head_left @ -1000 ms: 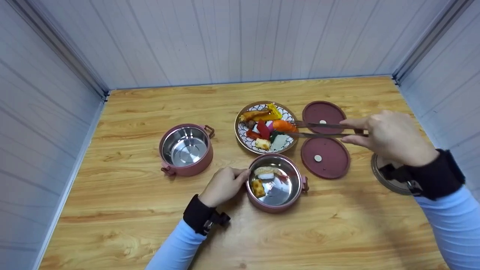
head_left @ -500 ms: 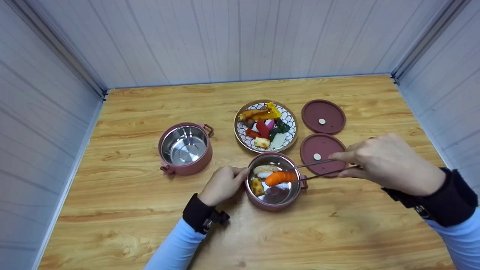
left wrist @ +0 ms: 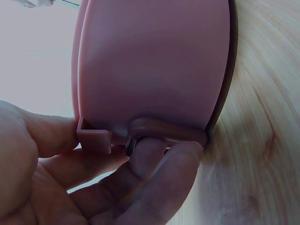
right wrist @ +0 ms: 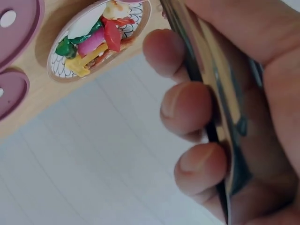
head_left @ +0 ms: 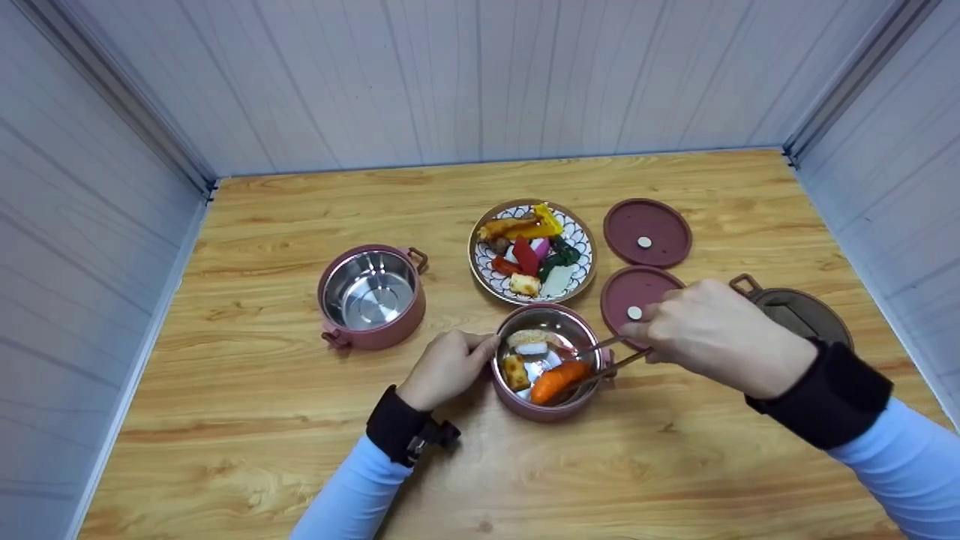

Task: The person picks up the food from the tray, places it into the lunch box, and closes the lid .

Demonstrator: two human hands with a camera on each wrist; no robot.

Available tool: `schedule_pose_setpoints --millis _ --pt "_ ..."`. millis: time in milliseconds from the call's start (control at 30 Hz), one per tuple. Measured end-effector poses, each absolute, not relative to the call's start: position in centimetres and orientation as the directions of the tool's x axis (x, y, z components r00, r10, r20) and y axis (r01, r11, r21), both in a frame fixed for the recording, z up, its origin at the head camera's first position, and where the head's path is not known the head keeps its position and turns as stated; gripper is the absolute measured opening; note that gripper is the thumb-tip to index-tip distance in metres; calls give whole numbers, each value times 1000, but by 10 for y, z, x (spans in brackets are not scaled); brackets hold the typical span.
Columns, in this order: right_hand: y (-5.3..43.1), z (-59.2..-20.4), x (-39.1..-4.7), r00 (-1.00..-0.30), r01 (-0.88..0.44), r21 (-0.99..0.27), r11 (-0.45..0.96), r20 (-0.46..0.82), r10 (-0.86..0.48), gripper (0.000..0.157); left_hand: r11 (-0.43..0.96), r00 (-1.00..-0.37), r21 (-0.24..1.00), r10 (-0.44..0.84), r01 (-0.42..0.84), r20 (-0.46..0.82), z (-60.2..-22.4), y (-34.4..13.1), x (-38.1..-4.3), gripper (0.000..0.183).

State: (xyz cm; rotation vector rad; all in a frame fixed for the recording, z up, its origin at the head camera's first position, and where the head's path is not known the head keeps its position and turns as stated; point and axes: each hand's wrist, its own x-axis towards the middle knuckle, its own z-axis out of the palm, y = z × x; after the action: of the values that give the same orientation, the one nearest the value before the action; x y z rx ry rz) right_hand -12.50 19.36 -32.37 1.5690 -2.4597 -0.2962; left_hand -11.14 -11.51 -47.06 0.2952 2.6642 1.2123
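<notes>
My left hand (head_left: 446,367) holds the left side of a pink steel-lined pot (head_left: 547,414). In the left wrist view its fingers (left wrist: 168,183) curl at the pot's brown handle (left wrist: 164,129), the thumb at the rim. Metal tongs (head_left: 630,361) are gripped in my right hand (head_left: 712,337), their tips reaching down into the pot. Between and below the spread arms lies an orange ridged food piece (head_left: 556,382), on the pot's floor. Beside it are a browned yellow square (head_left: 515,373), a white piece (head_left: 531,349) and a beige piece (head_left: 528,337).
A patterned plate (head_left: 478,274) with several colourful food pieces stands just behind the pot. A second pink pot (head_left: 390,336) is on the left. Two maroon lids (head_left: 646,225) lie right of the plate. Farther right is a dark brown lid (head_left: 814,315) with a loop handle.
The tongs carried the orange piece from the plate down and left into the pot, where their arms have spread. My right hand moved toward the pot. My left hand stayed put.
</notes>
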Motion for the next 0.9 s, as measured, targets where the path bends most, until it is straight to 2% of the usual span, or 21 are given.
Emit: schedule_pose_setpoints --millis 67,133,400,667,900 --pt "188 -326 -123 -408 -857 319 405 60 -911 30 643 -960 760 261 95 -101 -471 -115 -111 31" --pt "185 -329 -122 -410 -842 355 406 69 -910 22 643 -960 761 259 88 -108 -471 -114 -112 31" --pt "186 -336 -122 -398 -828 364 427 155 -904 5 640 -960 764 256 78 -117 -471 -115 -111 31" --pt "187 -334 -118 -422 -795 374 477 224 -878 11 646 -962 756 260 106 -88 -472 -116 -112 31" --pt "188 -341 -117 -398 -791 379 480 278 -875 12 657 -962 745 260 115 -81 -472 -114 -113 30"
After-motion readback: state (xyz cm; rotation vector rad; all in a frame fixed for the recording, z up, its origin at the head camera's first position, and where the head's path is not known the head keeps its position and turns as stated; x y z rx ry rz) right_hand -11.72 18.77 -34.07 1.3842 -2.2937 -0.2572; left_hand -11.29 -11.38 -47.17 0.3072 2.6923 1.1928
